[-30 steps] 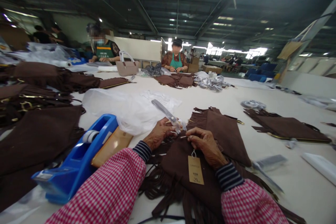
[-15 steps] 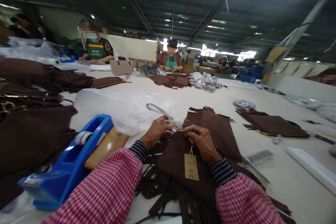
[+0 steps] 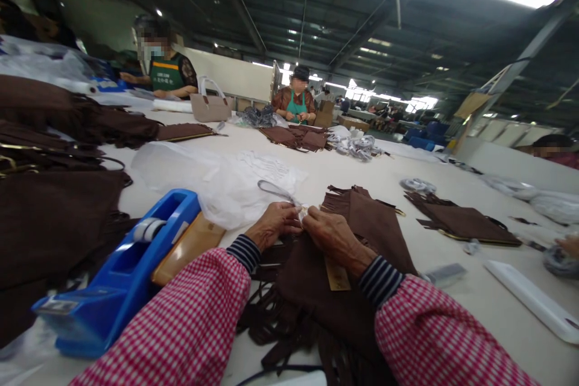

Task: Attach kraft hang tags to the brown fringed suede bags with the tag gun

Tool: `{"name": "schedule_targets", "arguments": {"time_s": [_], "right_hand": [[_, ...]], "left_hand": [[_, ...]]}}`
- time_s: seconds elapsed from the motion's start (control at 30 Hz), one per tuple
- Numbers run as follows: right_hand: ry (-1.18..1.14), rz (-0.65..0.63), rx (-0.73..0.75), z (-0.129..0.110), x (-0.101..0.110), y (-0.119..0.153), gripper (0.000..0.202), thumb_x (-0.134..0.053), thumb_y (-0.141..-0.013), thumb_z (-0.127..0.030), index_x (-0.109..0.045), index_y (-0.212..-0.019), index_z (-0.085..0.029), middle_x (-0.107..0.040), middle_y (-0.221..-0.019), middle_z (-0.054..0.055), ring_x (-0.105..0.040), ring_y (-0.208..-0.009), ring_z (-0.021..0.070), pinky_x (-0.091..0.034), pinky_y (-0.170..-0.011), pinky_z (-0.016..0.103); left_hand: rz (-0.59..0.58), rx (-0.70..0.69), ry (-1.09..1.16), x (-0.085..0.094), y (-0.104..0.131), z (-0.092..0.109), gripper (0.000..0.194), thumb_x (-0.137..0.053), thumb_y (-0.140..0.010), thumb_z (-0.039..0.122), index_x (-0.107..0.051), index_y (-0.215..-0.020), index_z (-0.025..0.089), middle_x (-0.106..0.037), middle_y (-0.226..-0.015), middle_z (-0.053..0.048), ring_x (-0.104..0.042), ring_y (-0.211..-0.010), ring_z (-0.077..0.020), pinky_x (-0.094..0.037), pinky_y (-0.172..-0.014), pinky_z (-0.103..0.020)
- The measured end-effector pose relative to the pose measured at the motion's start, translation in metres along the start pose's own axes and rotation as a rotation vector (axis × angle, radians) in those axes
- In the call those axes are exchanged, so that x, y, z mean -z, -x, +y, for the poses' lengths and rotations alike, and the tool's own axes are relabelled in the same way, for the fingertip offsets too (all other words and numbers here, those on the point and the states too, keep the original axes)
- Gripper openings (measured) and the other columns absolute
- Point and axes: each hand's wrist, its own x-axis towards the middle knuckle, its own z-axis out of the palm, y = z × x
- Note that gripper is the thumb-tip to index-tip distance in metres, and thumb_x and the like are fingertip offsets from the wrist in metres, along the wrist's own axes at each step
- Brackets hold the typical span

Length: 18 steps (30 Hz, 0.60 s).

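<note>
A brown fringed bag lies on the white table in front of me, its fringe spread towards my left. At its upper edge my left hand pinches a strap in greyish clear wrapping, whose loop sticks up beyond the fingers. My right hand meets it there, thumb and fingers closed on the wrapped end of the strap beside some gold-coloured metal; the exact grip is partly hidden. A tan price tag hangs out from beneath my right hand. Just behind lies a second brown fringed bag.
Left of my arm stand a blue tape dispenser and a tan glossy case. A clear plastic bag spreads behind. Brown bags are piled left; another brown bag lies right. Co-workers work across the table.
My right hand has moved left and up to meet my left hand at the strap, now covering the upper part of the tag. The view has shifted slightly.
</note>
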Motion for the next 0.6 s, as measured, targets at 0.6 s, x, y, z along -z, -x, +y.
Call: {"name": "schedule_targets", "arguments": {"time_s": [0.6], "right_hand": [[-0.576, 0.164, -0.251, 0.026, -0.039, -0.021, 0.015, -0.06, -0.092, -0.016, -0.066, -0.079, -0.017, -0.07, -0.082, 0.004, -0.061, -0.079, 0.0167, -0.041, -0.075, 0.025]], "left_hand": [[-0.08, -0.026, -0.054, 0.003, 0.005, -0.014, 0.03, -0.085, -0.058, 0.012, -0.074, -0.086, 0.013, -0.072, -0.082, -0.004, -0.065, -0.072, -0.014, -0.053, -0.07, -0.025]]}}
